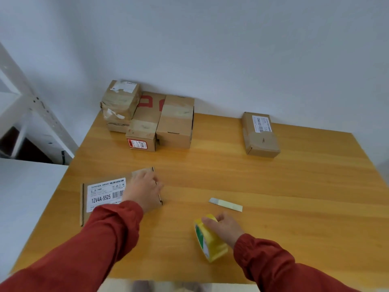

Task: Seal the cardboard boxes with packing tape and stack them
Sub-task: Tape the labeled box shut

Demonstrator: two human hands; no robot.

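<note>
**Tape in hand, box pinned: watch the loose end and the slide**

Your left hand lies on top of the flat box at the near left of the surface. The fingers are spread and relaxed over the box's right end; whether the tips hook over the edge, you can't tell from here. Your right hand has its fingers curled round the top of the tape roll, which stands on its rim, well apart from the box.

What could go wrong:
- The surface is smooth, glossy wood. A light, thin carton will likely skate when you drag tape across it unless the left hand bears down.
- The roll is round and on edge, so if you let go it could roll toward the near edge.
- No free end of tape shows, so finding it one-handed may cost you your hold on the box.
- A big white printed label covers much of the box's top. Tape laid over it may grip the paper differently from bare cardboard.

A pale strip with a grey tip lies just beyond the roll; what it is isn't clear.

At the back, the stacked boxes are plain brown corrugated card and rectangular, with glossy tape bands already showing. The lone box at the far right looks taped too.
</note>
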